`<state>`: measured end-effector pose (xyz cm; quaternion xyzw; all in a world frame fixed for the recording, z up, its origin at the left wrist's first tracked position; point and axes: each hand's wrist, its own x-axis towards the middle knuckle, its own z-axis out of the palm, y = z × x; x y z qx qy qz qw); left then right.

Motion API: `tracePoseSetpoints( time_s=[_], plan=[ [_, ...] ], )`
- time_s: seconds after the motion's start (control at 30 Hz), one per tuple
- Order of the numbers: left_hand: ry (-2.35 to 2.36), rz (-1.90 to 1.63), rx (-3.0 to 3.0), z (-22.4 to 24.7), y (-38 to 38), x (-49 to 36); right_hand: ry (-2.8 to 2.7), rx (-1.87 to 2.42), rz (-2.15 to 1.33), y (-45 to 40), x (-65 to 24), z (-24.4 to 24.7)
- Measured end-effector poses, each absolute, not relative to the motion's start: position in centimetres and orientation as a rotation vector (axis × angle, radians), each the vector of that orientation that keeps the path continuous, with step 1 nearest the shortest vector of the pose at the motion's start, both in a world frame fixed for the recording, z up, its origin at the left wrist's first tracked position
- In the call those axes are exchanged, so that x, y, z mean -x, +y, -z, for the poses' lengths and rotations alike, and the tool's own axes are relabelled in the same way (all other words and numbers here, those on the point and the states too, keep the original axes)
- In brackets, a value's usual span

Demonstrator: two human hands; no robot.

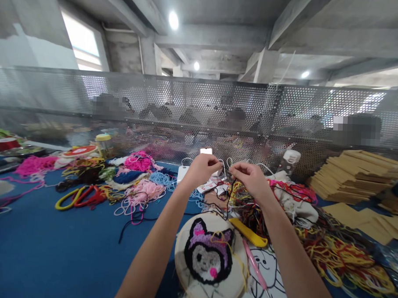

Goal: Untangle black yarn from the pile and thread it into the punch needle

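My right hand (249,176) is closed in a pinch on a strand of black yarn (230,196), which hangs down toward the table. My left hand (203,169) is raised beside it, thumb and fingers pressed together; what they hold, if anything, is too small to tell. Between my forearms lies a round embroidery hoop (206,293) with a black, purple and grey character worked in yarn. A loose yellow strand (238,260) trails across it. Right of the hoop are a yellow utility knife (248,233), a pink-handled punch needle (256,265) and a sheet with a line drawing (268,268).
Heaps of pink yarn (147,190) and scissors with yellow and red handles (81,198) lie left. Mixed yarn (339,256) and stacked brown envelopes (352,177) are at right. A lit phone (206,151) and a bottle (289,161) stand before a perforated metal screen (175,95).
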<state>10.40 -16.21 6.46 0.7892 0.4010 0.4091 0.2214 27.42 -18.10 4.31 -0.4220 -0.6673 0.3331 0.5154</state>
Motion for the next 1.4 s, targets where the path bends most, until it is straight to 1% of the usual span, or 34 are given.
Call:
tracePoseSetpoints(
  time_s=[0.1, 0.17, 0.27, 0.37, 0.43, 0.53, 0.63, 0.7, 0.77, 0.83, 0.9, 1.03, 1.2, 1.4],
  plan=[
    [1.002, -1.233, -2.022, -6.8, -16.6, -10.5, -1.595, 1.015, -0.834, -18.3, -26.9, -4.3],
    [0.905, -1.196, -1.886, -7.0, -16.8, -10.3, -1.587, 1.005, -0.871, -18.4, -26.9, -4.5],
    [0.812, -1.015, -1.816, -7.3, -16.9, -9.8, -1.567, 0.985, -0.912, -18.6, -27.4, -4.8],
    [0.757, -0.785, -1.958, -7.4, -16.9, -9.4, -1.585, 0.977, -0.942, -18.6, -28.2, -5.2],
    [0.791, -0.714, -2.093, -7.4, -16.9, -9.4, -1.636, 0.984, -0.942, -18.6, -28.7, -5.3],
    [0.991, -0.793, -2.263, -7.0, -16.9, -9.9, -1.673, 0.997, -0.892, -18.5, -28.9, -5.4],
    [1.163, -0.994, -2.322, -6.7, -17.0, -10.8, -1.623, 0.993, -0.866, -18.5, -28.4, -5.3],
    [1.174, -1.196, -2.280, -6.7, -17.2, -11.4, -1.568, 0.982, -0.870, -18.5, -27.8, -5.0],
    [1.083, -1.340, -2.158, -6.9, -17.3, -11.5, -1.502, 0.965, -0.882, -18.4, -27.2, -4.8],
    [0.941, -1.330, -1.993, -7.2, -17.3, -11.3, -1.443, 0.937, -0.892, -18.3, -26.8, -4.5],
    [0.821, -1.238, -1.835, -7.6, -17.3, -10.7, -1.402, 0.898, -0.899, -18.3, -26.4, -4.4],
    [0.732, -1.174, -1.704, -8.0, -17.4, -9.8, -1.365, 0.803, -0.896, -18.0, -25.7, -4.6],
    [0.698, -1.229, -1.630, -8.2, -17.6, -9.6, -1.358, 0.724, -0.889, -17.2, -24.4, -5.9],
    [0.608, -1.450, -1.492, -8.0, -17.1, -9.7, -1.338, 0.731, -0.901, -16.9, -23.1, -6.7]
  ],
)
